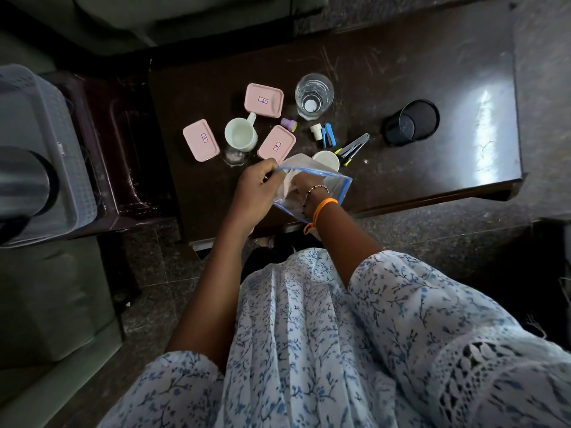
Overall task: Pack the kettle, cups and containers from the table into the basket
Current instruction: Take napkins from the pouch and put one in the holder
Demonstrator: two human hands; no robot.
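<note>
Dark scratched table (401, 88) held the clutter: 3 pink containers (264, 101) and a white mug (240, 136) just behind the zip bag (336, 188). Left hand (258, 185) pinched the bag's rim, probably to keep it open, while right hand (304, 186) reached inside, fingers hidden. Kettle (24, 177) already sat in the basket (46, 125), far left.
</note>
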